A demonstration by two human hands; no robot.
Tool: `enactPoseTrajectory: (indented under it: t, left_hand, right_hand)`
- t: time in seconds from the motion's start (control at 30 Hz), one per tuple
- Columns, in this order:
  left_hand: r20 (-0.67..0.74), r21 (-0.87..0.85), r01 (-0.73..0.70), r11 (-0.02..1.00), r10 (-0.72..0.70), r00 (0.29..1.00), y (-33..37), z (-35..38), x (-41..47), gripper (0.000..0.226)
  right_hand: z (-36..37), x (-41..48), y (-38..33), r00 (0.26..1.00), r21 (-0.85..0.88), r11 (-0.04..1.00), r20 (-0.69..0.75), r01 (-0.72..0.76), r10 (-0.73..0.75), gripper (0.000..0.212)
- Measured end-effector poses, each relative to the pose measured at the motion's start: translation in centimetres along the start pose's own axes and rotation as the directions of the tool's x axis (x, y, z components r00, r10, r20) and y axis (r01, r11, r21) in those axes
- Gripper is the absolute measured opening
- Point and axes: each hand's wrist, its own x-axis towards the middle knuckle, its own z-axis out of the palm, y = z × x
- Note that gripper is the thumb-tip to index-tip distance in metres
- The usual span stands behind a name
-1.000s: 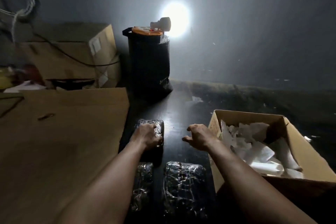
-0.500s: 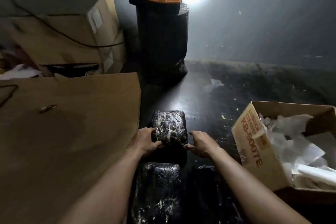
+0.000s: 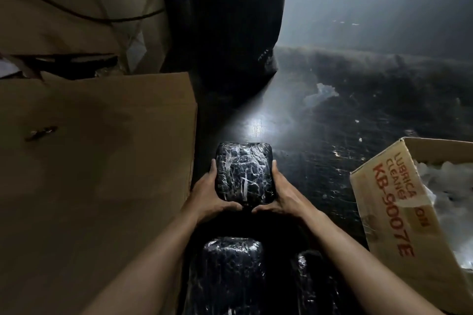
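A black block wrapped in shiny clear film (image 3: 244,174) sits on the dark floor in the middle of the view. My left hand (image 3: 208,193) grips its left side, thumb along the near edge. My right hand (image 3: 281,193) grips its right side the same way. Two more wrapped black blocks lie closer to me: one (image 3: 230,273) under my left forearm's side, another (image 3: 316,284) partly hidden by my right forearm.
A flat brown cardboard sheet (image 3: 97,161) covers the floor at left. An open carton (image 3: 399,212) with red print holds white plastic scraps at right. A tall black bin (image 3: 235,20) and a big cardboard box (image 3: 76,7) stand behind. Dark floor (image 3: 332,123) stretches ahead.
My right hand moved left from beside the carton onto the block's right side. Both hands now hold the block between them, and the view has tilted down and closer.
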Motion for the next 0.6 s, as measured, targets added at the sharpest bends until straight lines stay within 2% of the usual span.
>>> enactPoseTrajectory:
  t: [0.3, 0.6]
  left_hand:
    - [-0.021, -0.137, 0.007, 0.991, -0.01, 1.0, -0.4, 0.5, 0.1, 0.155]
    - [-0.072, -0.217, -0.077, 0.973, 0.063, 0.995, 0.4, -1.2, -5.5, 0.164]
  right_hand:
    - [0.4, -0.8, -1.0, 0.998, 0.115, 0.992, -0.01, -0.053, 0.054, 0.161]
    - [-0.4, -7.2, -5.4, 0.997, 0.109, 0.994, -0.073, -0.017, 0.026, 0.158]
